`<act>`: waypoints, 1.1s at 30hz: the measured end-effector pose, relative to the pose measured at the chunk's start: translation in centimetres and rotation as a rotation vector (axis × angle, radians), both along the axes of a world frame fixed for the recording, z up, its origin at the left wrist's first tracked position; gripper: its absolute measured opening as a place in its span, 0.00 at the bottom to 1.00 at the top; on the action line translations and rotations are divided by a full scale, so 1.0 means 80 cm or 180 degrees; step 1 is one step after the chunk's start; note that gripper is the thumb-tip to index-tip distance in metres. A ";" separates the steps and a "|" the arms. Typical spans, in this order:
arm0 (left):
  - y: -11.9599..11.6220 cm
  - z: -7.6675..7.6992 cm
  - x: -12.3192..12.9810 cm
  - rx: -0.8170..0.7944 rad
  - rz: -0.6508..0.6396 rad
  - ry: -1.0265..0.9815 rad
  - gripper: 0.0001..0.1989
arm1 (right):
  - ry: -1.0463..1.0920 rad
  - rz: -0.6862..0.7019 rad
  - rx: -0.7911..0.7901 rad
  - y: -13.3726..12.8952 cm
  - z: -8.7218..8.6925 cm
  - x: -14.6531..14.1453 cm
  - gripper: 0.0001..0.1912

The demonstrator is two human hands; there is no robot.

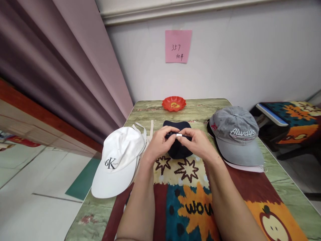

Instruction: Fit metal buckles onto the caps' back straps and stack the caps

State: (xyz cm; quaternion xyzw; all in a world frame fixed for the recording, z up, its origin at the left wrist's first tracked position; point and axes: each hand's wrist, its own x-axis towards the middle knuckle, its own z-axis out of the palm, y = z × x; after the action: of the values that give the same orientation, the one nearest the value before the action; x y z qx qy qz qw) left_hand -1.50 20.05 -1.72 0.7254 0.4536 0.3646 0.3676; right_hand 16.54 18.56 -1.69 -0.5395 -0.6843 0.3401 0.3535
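Running nine to three o'clock, the navy cap's strap [178, 135] is pinched by left hand [159, 144] and right hand [197, 144] fingertips.

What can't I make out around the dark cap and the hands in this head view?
- Dark cap, head view: front hidden by left hand and right hand.
- Strap buckle: too small to tell whether it is fastened.
- Pink note: lower writing too small.

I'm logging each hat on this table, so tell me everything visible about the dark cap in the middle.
The dark navy cap looks like soft fabric and lies on the patterned cloth between the white and grey caps. Both hands, left hand and right hand, pinch its strap, where a small silver buckle shows. Much of it is hidden.
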 end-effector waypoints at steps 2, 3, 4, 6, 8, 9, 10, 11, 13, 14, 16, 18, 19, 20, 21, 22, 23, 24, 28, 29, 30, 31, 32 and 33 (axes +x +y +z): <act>0.001 -0.001 -0.002 -0.0308 -0.0013 -0.0236 0.13 | 0.0043 0.0046 0.0003 0.000 0.000 0.001 0.12; 0.001 -0.002 -0.003 -0.0435 -0.0005 -0.0308 0.13 | 0.0052 0.0055 -0.0007 0.001 -0.001 0.002 0.12; 0.001 -0.002 -0.003 -0.0530 0.0007 -0.0349 0.14 | 0.0055 0.0064 -0.0028 0.001 -0.001 0.003 0.12; 0.001 -0.002 -0.004 -0.0630 0.0015 -0.0371 0.16 | 0.0047 0.0094 -0.0082 0.002 -0.003 0.004 0.12; 0.000 -0.002 -0.004 -0.0699 -0.0002 -0.0406 0.16 | 0.0052 0.0140 -0.0085 0.003 -0.005 0.006 0.12; 0.000 -0.002 -0.005 -0.0757 -0.0024 -0.0447 0.16 | 0.0068 0.0166 -0.0060 0.003 -0.006 0.007 0.12; 0.000 -0.001 -0.005 -0.0839 -0.0046 -0.0502 0.16 | 0.0091 0.0194 -0.0023 0.003 -0.006 0.007 0.13; 0.000 -0.001 -0.006 -0.0935 -0.0056 -0.0563 0.16 | 0.0120 0.0223 0.0018 0.004 -0.007 0.008 0.13; 0.000 0.000 -0.006 -0.1108 -0.0060 -0.0659 0.17 | 0.0174 0.0270 0.0078 0.004 -0.008 0.008 0.14; 0.000 0.000 -0.006 -0.1165 -0.0057 -0.0682 0.18 | 0.0184 0.0271 0.0090 0.005 -0.009 0.007 0.14; 0.000 0.000 -0.006 -0.1190 -0.0035 -0.0674 0.19 | 0.0168 0.0193 0.0092 0.005 -0.010 0.004 0.13; 0.000 0.000 -0.006 -0.1109 0.0034 -0.0645 0.20 | 0.0148 0.0032 0.0103 0.006 -0.011 -0.002 0.13; 0.000 -0.001 -0.006 -0.1034 0.0090 -0.0646 0.20 | 0.0164 -0.0059 0.0125 0.006 -0.012 -0.005 0.13; 0.001 -0.002 -0.006 -0.0941 0.0154 -0.0669 0.20 | 0.0210 -0.0148 0.0156 0.006 -0.013 -0.009 0.12; 0.002 -0.003 -0.006 -0.0846 0.0213 -0.0708 0.20 | 0.0283 -0.0220 0.0189 0.006 -0.014 -0.013 0.12; 0.002 -0.005 -0.006 -0.0759 0.0261 -0.0760 0.20 | 0.0375 -0.0269 0.0218 0.006 -0.016 -0.016 0.12; 0.003 -0.006 -0.006 -0.0688 0.0301 -0.0823 0.20 | 0.0468 -0.0294 0.0232 0.006 -0.017 -0.019 0.12; 0.004 -0.007 -0.006 -0.0634 0.0336 -0.0893 0.19 | 0.0553 -0.0299 0.0229 0.006 -0.019 -0.021 0.13; 0.005 -0.008 -0.005 -0.0610 0.0417 -0.1078 0.18 | 0.0679 -0.0227 0.0184 0.009 -0.024 -0.021 0.14; 0.004 -0.007 -0.004 -0.0650 0.0409 -0.1079 0.18 | 0.0668 -0.0208 0.0190 0.010 -0.024 -0.020 0.13; 0.004 -0.007 -0.004 -0.0702 0.0381 -0.1073 0.18 | 0.0646 -0.0192 0.0201 0.010 -0.023 -0.018 0.13; 0.004 -0.007 -0.003 -0.0757 0.0338 -0.1071 0.18 | 0.0611 -0.0178 0.0211 0.010 -0.022 -0.015 0.13; 0.004 -0.006 -0.003 -0.0799 0.0291 -0.1081 0.17 | 0.0563 -0.0166 0.0214 0.010 -0.020 -0.013 0.13; 0.004 -0.006 -0.002 -0.0821 0.0236 -0.1097 0.17 | 0.0507 -0.0155 0.0215 0.010 -0.019 -0.011 0.12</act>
State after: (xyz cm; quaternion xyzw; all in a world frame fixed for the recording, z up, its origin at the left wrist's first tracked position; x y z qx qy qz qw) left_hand -1.68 20.34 -2.22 0.5821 0.4533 0.4355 0.5158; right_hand 15.66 19.35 -3.19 -0.5150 -0.6518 0.3500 0.4329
